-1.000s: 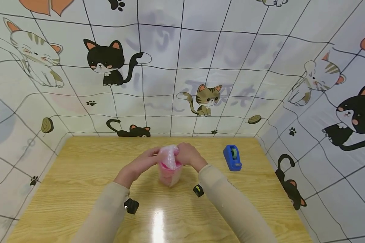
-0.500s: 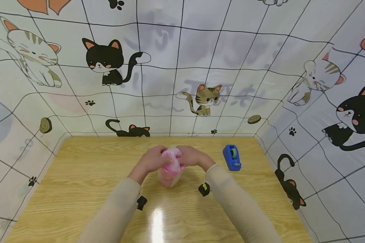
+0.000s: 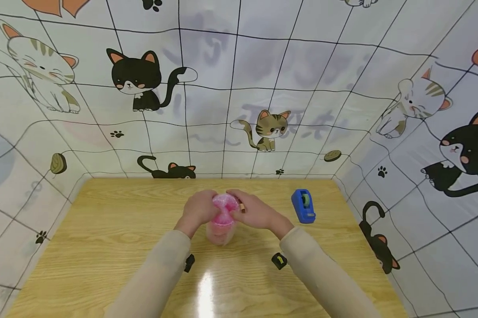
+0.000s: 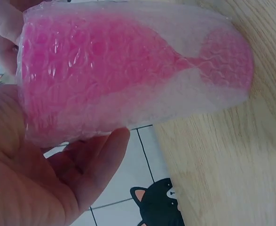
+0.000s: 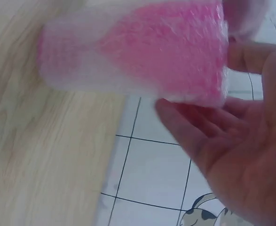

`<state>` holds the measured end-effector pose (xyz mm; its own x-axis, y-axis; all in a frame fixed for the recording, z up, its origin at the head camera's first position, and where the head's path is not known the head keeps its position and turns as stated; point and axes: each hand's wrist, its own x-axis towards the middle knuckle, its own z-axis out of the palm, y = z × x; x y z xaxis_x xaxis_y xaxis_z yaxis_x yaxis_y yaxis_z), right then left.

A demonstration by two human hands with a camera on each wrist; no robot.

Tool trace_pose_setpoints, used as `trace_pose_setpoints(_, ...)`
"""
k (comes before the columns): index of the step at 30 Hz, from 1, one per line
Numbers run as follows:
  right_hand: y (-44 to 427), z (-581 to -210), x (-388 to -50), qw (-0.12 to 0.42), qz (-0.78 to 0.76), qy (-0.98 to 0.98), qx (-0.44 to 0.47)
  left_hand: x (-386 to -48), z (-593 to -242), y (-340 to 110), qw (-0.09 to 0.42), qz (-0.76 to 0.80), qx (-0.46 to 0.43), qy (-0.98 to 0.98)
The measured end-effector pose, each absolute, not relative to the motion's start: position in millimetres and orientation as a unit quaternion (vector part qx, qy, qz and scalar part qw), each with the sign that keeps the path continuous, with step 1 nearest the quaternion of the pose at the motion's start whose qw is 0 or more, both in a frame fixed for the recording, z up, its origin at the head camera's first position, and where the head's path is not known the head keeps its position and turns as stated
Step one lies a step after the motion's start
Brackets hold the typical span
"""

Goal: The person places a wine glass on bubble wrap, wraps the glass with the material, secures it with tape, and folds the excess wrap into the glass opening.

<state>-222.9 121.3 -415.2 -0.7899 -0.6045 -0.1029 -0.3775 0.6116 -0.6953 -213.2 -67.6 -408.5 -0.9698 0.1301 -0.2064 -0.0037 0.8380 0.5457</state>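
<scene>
A pink goblet (image 3: 220, 234) wrapped in bubble wrap (image 4: 142, 96) stands upright on the wooden table, its stem and foot showing through the plastic in both wrist views. Folded wrap (image 3: 225, 201) bunches over its top. My left hand (image 3: 199, 207) grips the wrapped top from the left, thumb at the mouth and fingers along the far side. From the right, my right hand (image 3: 256, 211) holds the same top edge, its thumb pressing in at the mouth. In the right wrist view its fingers (image 5: 189, 129) curve beside the goblet's bowl. The inside of the mouth is mostly hidden.
A blue tape dispenser (image 3: 303, 206) sits at the back right of the wooden table (image 3: 115, 229). Cat-patterned sheeting (image 3: 207, 101) rises behind the table and along both sides. Small black devices (image 3: 279, 261) are worn at the wrists.
The raised, loose wrap over the goblet's mouth has been pushed down and inward. My left hand has come nearer the top, while the right has turned and shifted slightly right.
</scene>
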Motion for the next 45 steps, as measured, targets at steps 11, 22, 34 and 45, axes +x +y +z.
trace_pose_setpoints(11,124,-418,-208,-0.08,-0.12,0.868,-0.474,-218,-408,-64,0.1,0.227,0.009,0.969)
trace_pose_setpoints(22,123,-427,-192,-0.102,-0.018,0.875,-0.474,-218,-408,-68,0.108,0.244,0.028,0.963)
trace_pose_setpoints(34,110,-419,-188,-0.082,0.027,0.889,-0.449,-219,-411,-73,0.104,0.254,0.062,0.959)
trace_pose_setpoints(45,99,-420,-189,-0.004,0.093,0.908,-0.408,-206,-402,-84,0.113,0.295,0.136,0.939)
